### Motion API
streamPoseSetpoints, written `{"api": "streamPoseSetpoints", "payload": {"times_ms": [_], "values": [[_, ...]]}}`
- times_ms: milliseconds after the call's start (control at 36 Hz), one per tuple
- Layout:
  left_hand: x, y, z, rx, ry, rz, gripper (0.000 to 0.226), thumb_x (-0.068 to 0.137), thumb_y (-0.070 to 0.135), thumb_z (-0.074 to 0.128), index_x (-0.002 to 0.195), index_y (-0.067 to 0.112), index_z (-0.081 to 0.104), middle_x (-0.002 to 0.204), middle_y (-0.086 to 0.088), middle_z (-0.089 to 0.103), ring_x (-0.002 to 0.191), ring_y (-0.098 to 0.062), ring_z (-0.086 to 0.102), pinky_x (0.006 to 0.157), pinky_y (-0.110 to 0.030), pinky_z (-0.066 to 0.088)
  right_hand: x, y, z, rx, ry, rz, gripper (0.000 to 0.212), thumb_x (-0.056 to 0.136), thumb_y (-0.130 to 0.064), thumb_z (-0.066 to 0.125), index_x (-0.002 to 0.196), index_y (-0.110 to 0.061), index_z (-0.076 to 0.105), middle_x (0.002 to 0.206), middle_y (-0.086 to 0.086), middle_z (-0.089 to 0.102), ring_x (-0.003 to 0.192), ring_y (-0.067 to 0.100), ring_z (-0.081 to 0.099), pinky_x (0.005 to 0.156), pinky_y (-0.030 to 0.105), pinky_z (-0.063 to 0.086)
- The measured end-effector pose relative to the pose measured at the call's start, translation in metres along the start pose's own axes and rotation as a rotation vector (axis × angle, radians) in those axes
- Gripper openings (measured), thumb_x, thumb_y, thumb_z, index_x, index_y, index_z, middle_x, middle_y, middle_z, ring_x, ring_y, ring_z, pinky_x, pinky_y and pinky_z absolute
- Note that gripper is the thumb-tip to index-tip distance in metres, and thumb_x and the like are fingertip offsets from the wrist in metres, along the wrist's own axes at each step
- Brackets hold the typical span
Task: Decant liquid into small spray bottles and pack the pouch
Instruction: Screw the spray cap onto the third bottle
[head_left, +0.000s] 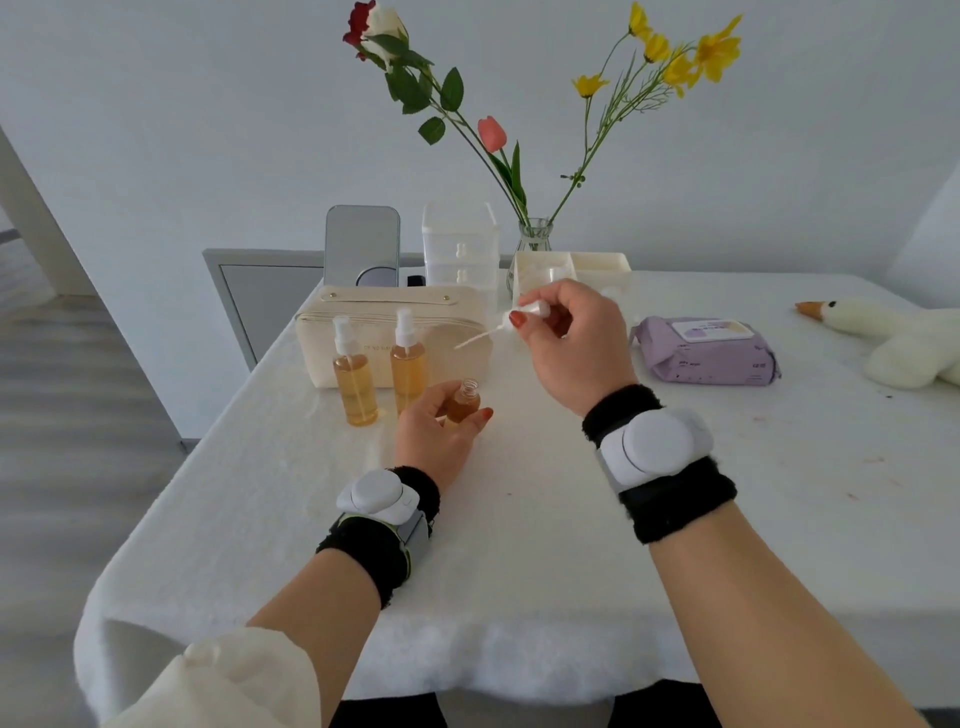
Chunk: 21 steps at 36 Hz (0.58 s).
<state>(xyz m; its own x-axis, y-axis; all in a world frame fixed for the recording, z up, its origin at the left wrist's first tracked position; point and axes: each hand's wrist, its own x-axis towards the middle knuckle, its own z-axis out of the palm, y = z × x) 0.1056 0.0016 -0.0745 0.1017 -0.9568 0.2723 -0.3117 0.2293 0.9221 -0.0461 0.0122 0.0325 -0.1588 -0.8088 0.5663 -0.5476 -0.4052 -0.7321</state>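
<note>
The desk (519, 545), draped in a white cloth, carried a plush goose (893, 338) at its right edge and a cream pouch (317, 343) standing towards its far left corner. A purple pack of wipes (706, 358) lay between the goose and the desk's middle. The right hand (576, 358) hung raised above the desk's middle, pinching a white spray head (532, 310) whose thin dip tube slanted down to the left. The left hand (436, 441) gripped a small open-necked bottle (466, 401) of amber liquid, tilted slightly and perhaps lifted off the cloth, though the fingers hid its base. Two tall spray bottles (356, 384) of amber liquid stood capped just before the pouch.
</note>
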Motion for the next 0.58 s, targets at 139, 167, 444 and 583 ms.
{"api": "streamPoseSetpoints", "payload": {"times_ms": [139, 167, 444, 583], "values": [[0.000, -0.002, 0.000, -0.003, -0.001, 0.002, 0.033, 0.084, 0.023, 0.081, 0.115, 0.024, 0.069, 0.098, 0.014, 0.070, 0.098, -0.002, 0.064, 0.092, -0.023, 0.049, 0.007, -0.009, -0.004, -0.174, -0.099, -0.040, 0.008, 0.092, -0.013, 0.069, 0.092, -0.019, 0.064, 0.090, -0.005, 0.054, 0.072, 0.000, 0.048, 0.064, 0.001, 0.035], [0.000, -0.002, -0.001, -0.004, 0.000, 0.001, 0.032, 0.084, 0.024, 0.081, 0.114, 0.025, 0.069, 0.098, 0.014, 0.070, 0.099, -0.002, 0.064, 0.092, -0.023, 0.049, 0.007, -0.010, -0.004, -0.194, -0.119, -0.044, 0.007, 0.093, -0.012, 0.068, 0.093, -0.018, 0.064, 0.091, -0.005, 0.053, 0.072, 0.000, 0.048, 0.065, 0.001, 0.036], [-0.001, -0.002, -0.001, -0.010, -0.001, 0.001, 0.032, 0.083, 0.025, 0.083, 0.113, 0.026, 0.070, 0.097, 0.013, 0.072, 0.099, -0.004, 0.065, 0.094, -0.025, 0.051, -0.002, -0.010, 0.004, -0.321, -0.299, -0.088, 0.005, 0.095, -0.011, 0.064, 0.098, -0.015, 0.066, 0.101, -0.005, 0.051, 0.082, 0.007, 0.051, 0.078, 0.018, 0.041], [-0.002, 0.000, -0.001, -0.011, -0.022, 0.027, 0.033, 0.083, 0.024, 0.082, 0.114, 0.023, 0.071, 0.096, 0.009, 0.072, 0.096, -0.007, 0.066, 0.092, -0.025, 0.052, -0.005, -0.009, 0.014, -0.392, -0.441, -0.068, 0.012, 0.096, -0.008, 0.062, 0.102, -0.018, 0.067, 0.102, -0.005, 0.054, 0.091, 0.014, 0.054, 0.086, 0.033, 0.050]]}}
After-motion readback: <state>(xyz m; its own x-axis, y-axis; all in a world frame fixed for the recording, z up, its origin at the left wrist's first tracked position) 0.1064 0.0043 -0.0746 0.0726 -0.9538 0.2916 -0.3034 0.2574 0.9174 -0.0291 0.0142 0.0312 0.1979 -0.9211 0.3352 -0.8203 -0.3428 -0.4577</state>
